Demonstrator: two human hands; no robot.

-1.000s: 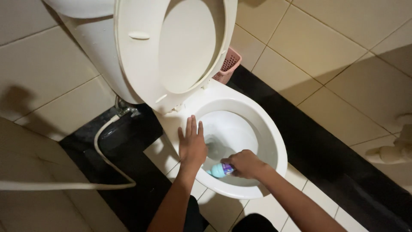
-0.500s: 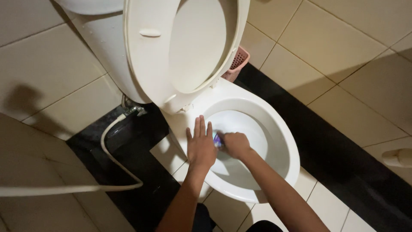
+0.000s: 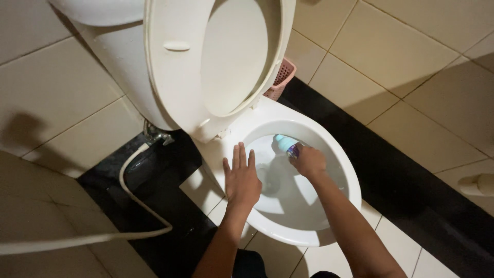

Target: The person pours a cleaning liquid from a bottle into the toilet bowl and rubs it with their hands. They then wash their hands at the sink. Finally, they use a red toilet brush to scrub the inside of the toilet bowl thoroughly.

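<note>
right now the right hand [image 3: 309, 160] is down inside the toilet bowl [image 3: 337, 154], its fingers curled shut around a small bottle [image 3: 286, 144] with a pale teal body and a darker band near the knuckles, tipped so its free end points at the back wall of the bowl, just under the rim. the left hand [image 3: 242, 177] lies flat on the near left side of the rim, fingers straight and slightly fanned, palm down, holding nothing. the raised seat and lid [image 3: 216, 56] lean back against the tank, a pink basket [image 3: 282, 78] peeks out behind the bowl, and a white hose [image 3: 135, 190] loops across the dark floor tile on the left. the bottle looks like light plastic, stiff enough to keep its shape yet probably squeezable, and likely slick if wet (the bowl's glazed surface surely is), so a full wrap around the middle of its body, as the hand has it, seems the sound hold rather than a pinch at one end. compared with half a second ago, the right hand has moved further toward the back of the bowl and the bottle shows more plainly beyond the knuckles; a second ago it was at the near front edge. the left hand has kept its place on the rim throughout.
</note>
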